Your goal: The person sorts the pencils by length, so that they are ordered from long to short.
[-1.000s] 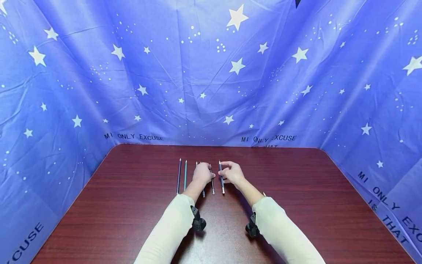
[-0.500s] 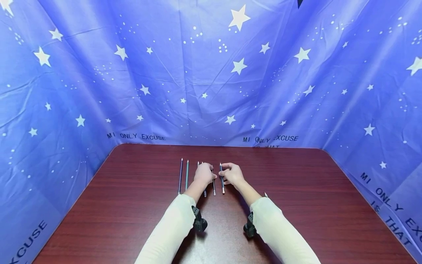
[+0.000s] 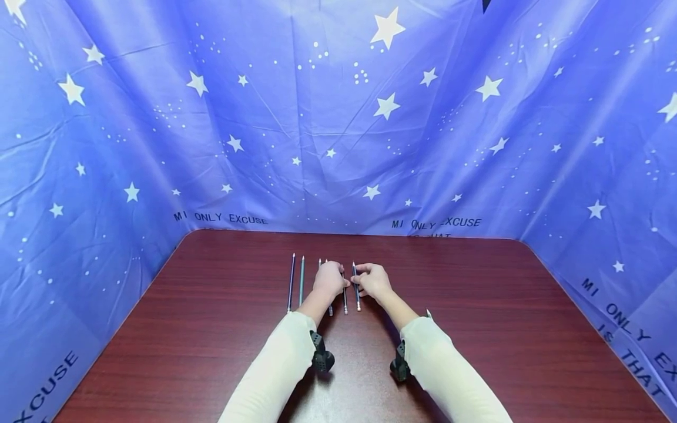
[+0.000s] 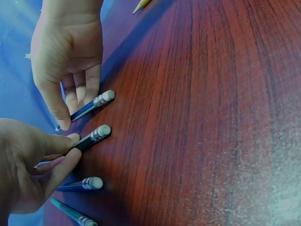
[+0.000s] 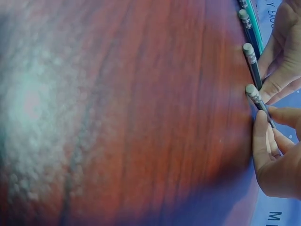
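Observation:
Several pencils lie side by side on the dark red table, erasers toward the person. My left hand (image 3: 330, 278) pinches a dark pencil (image 3: 345, 301) between thumb and fingers; the left wrist view shows the grip near its eraser end (image 4: 99, 133). Just right of it, my right hand (image 3: 374, 281) holds a dark blue pencil (image 3: 357, 296) with thumb and fingers, also visible in the right wrist view (image 5: 256, 97). Left of my hands lie a dark blue pencil (image 3: 291, 285) and a teal pencil (image 3: 302, 280). My left hand partly covers two more pencils.
The table (image 3: 211, 341) reaches back to a blue star-patterned curtain (image 3: 264, 117). A yellowish pencil tip (image 4: 141, 6) lies beyond my right hand in the left wrist view. Both sleeved forearms come in from the front, with a black camera at each wrist.
The head view has shifted slightly. Both hands keep their pencils, and the gap between the two held pencils has narrowed a little.

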Action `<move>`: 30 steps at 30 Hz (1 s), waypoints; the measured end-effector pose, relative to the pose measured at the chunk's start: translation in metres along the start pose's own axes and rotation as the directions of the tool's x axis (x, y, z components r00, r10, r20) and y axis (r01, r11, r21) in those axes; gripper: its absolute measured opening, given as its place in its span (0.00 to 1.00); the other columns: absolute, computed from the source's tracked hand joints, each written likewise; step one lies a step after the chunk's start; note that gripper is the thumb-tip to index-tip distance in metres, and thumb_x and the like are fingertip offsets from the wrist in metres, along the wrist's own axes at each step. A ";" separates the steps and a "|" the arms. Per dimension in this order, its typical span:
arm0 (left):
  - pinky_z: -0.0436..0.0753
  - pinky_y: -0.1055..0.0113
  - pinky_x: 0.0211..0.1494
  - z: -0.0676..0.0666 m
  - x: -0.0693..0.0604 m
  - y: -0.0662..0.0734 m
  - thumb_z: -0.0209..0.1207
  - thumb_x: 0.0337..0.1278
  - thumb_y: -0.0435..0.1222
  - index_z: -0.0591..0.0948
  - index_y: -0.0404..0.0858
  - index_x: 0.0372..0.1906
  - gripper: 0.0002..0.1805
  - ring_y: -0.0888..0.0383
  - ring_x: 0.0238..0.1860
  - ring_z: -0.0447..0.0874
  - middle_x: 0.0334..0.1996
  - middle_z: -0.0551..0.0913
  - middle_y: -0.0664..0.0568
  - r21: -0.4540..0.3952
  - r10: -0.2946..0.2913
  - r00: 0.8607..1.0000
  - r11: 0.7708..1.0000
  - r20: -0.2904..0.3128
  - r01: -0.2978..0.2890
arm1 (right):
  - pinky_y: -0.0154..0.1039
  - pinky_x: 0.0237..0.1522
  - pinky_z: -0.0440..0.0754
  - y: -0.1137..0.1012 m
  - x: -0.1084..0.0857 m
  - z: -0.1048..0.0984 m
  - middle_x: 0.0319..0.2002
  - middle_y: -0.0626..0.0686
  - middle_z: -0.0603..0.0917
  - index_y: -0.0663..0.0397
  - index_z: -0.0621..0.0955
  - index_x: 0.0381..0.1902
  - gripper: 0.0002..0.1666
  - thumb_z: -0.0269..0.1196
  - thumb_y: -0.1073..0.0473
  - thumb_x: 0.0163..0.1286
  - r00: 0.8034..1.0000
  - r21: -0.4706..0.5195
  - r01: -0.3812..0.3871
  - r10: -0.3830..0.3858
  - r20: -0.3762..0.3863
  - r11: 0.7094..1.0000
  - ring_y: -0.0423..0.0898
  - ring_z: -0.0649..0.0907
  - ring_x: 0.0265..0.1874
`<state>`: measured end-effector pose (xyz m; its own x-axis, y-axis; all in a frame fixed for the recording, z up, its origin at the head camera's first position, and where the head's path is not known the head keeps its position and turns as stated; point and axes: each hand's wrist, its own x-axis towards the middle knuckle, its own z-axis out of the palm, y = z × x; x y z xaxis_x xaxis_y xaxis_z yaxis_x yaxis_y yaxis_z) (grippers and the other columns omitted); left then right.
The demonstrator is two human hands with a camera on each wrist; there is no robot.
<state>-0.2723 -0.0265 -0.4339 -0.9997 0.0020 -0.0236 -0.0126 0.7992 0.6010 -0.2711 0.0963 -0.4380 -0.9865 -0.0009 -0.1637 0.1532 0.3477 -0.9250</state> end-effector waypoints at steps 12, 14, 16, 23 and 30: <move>0.82 0.60 0.46 0.000 0.000 0.000 0.68 0.47 0.36 0.82 0.35 0.47 0.20 0.51 0.44 0.82 0.46 0.84 0.46 -0.022 -0.018 1.000 1.000 0.016 0.019 | 0.35 0.20 0.83 0.004 0.004 0.003 0.24 0.51 0.79 0.65 0.80 0.50 0.20 0.64 0.66 0.58 0.999 -0.112 0.046 -0.047 -0.006 0.993 0.39 0.79 0.15; 0.82 0.60 0.47 0.001 0.001 -0.001 0.68 0.47 0.36 0.82 0.35 0.47 0.19 0.51 0.45 0.82 0.46 0.84 0.46 -0.028 -0.025 1.000 0.999 0.016 0.026 | 0.35 0.20 0.83 0.005 0.004 0.004 0.24 0.51 0.79 0.65 0.80 0.50 0.20 0.64 0.66 0.58 0.999 -0.125 0.046 -0.047 -0.010 0.991 0.39 0.79 0.15; 0.82 0.60 0.48 0.001 0.001 -0.001 0.69 0.46 0.35 0.82 0.35 0.47 0.19 0.51 0.46 0.82 0.45 0.84 0.46 -0.029 -0.024 1.000 0.999 0.012 0.024 | 0.35 0.20 0.83 0.006 0.004 0.004 0.24 0.51 0.79 0.66 0.80 0.49 0.20 0.64 0.66 0.59 0.999 -0.136 0.048 -0.050 -0.015 0.990 0.39 0.79 0.15; 0.83 0.62 0.43 0.001 0.002 -0.002 0.69 0.45 0.35 0.83 0.35 0.44 0.17 0.51 0.41 0.83 0.42 0.85 0.45 -0.051 -0.019 1.000 0.999 0.008 0.019 | 0.35 0.21 0.83 0.007 0.005 0.005 0.25 0.52 0.80 0.65 0.81 0.48 0.19 0.65 0.65 0.58 0.999 -0.136 0.038 -0.042 -0.024 0.990 0.39 0.79 0.15; 0.83 0.63 0.41 0.001 0.002 -0.002 0.68 0.46 0.34 0.83 0.35 0.44 0.17 0.53 0.37 0.84 0.42 0.85 0.45 -0.053 -0.022 1.000 0.998 0.015 0.023 | 0.34 0.20 0.82 0.007 0.006 0.005 0.26 0.52 0.81 0.63 0.81 0.48 0.18 0.65 0.65 0.58 0.999 -0.133 0.034 -0.038 -0.029 0.991 0.39 0.78 0.15</move>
<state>-0.2744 -0.0278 -0.4364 -0.9988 -0.0069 -0.0492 -0.0369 0.7658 0.6421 -0.2757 0.0938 -0.4478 -0.9929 0.0133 -0.1186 0.1110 0.4690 -0.8762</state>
